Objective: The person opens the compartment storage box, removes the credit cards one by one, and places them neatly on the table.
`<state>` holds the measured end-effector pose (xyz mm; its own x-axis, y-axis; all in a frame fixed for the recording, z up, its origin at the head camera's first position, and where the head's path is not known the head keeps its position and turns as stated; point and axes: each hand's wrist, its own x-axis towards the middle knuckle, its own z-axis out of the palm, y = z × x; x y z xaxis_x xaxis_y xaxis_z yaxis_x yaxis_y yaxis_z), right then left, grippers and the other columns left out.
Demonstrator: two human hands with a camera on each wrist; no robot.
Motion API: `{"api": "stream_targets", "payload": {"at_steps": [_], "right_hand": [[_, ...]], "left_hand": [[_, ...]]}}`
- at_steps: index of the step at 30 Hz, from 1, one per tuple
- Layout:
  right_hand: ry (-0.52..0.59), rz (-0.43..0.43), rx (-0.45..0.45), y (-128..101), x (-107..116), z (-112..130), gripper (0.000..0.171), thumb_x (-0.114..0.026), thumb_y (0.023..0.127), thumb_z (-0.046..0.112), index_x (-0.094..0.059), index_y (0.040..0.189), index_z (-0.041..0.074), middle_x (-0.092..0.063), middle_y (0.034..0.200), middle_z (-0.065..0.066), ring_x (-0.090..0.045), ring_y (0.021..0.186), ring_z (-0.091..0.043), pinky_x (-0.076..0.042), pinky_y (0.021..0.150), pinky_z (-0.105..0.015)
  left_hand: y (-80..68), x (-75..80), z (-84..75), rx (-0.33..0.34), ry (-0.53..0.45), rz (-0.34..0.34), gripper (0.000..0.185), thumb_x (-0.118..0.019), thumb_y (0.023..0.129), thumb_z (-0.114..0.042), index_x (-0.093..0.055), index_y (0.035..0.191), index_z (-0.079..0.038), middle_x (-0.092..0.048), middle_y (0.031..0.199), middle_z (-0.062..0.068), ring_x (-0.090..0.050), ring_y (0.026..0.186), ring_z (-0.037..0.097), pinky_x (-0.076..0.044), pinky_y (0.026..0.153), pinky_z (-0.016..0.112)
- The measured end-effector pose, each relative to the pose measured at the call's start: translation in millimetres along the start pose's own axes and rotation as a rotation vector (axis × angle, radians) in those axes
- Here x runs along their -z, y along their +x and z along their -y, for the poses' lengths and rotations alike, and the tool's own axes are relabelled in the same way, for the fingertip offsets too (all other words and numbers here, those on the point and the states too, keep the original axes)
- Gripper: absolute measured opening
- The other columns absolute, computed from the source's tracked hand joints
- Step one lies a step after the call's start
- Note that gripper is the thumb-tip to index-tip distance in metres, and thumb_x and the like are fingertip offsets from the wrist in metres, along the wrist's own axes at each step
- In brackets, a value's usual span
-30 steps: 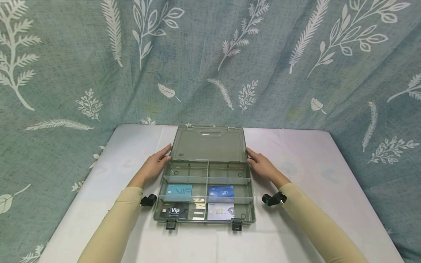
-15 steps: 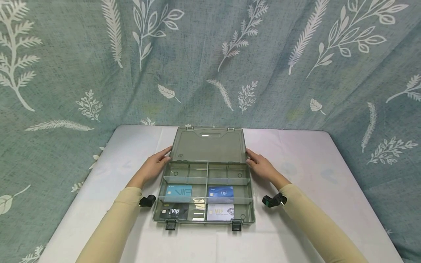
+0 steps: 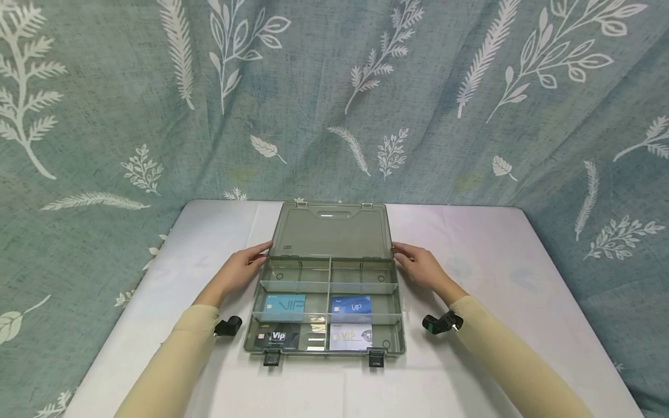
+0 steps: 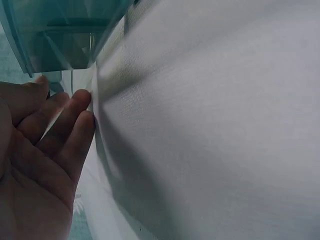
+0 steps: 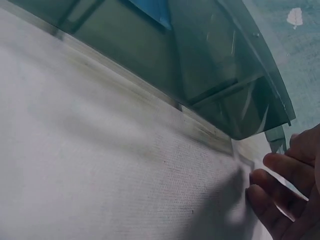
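A smoky see-through plastic case lies unfolded, its lid laid back behind the divided base. In the middle row are a light-blue card on the left and a darker blue card on the right; the front row has a black card and a white card. My left hand is at the case's left side by the hinge, fingers extended toward the lid edge. Mirroring it, my right hand has its fingertips at the right side by the hinge. Both wrist views show loosely bent fingers beside the case corners.
Two dark latches jut from the case's front edge. A white-covered table carries the case. Behind the table hangs a green-blue leaf-print cloth. Each wrist wears a black device.
Both hands have shifted slightly back toward the body, and the wrists have spread a little outward. The case and cards stay where they were.
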<state>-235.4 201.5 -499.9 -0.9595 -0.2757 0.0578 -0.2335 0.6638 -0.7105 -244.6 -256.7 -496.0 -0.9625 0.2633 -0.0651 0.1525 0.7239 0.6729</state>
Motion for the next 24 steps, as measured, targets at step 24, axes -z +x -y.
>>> {"api": "stream_targets", "payload": {"at_steps": [24], "right_hand": [[0.107, -0.010, 0.058, -26, 9, 15, 0.042, -0.056, 0.106, 0.011, -0.051, 0.146, -0.002, -0.069, 0.126, -0.019, -0.070, 0.106, -0.034, -0.061, 0.087, -0.046]], "left_hand": [[-40.2, -2.0, -12.3, -0.036, -0.002, -0.090, 0.041, -0.052, 0.108, -0.017, -0.054, 0.148, -0.007, -0.055, 0.146, 0.020, -0.057, 0.127, 0.044, -0.047, 0.107, 0.058]]}}
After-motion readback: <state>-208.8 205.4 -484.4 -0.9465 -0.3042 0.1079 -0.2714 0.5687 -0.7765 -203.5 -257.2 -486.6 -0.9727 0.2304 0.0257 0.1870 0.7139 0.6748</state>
